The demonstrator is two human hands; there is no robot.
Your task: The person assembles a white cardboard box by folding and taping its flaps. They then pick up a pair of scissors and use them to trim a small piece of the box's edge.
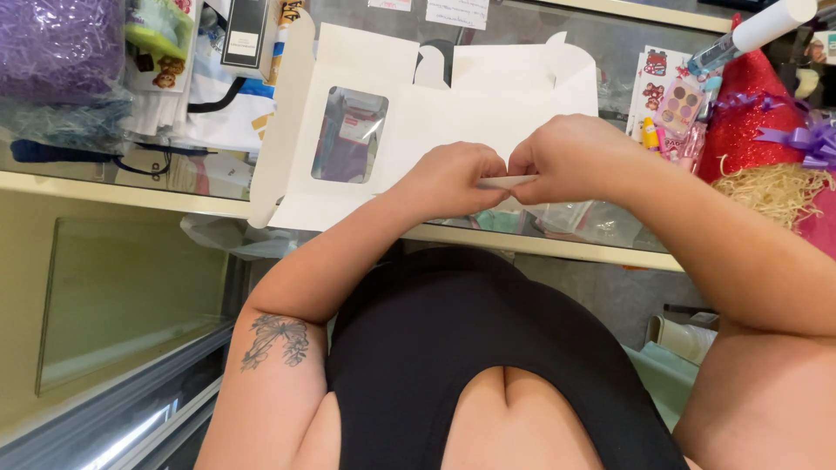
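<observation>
Both hands, left hand (pixel 457 178) and right hand (pixel 566 161), grip closed, pinch a white box flap (pixel 508 181) between them.

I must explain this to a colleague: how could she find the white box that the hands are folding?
On the glass counter, a flat white cardboard box lies unfolded, its near edge pinched by both hands. Unlike the colourful things around it, it is plain white with a clear window.

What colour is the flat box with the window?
White, with a clear window; the flat box shows in the head view.
</observation>
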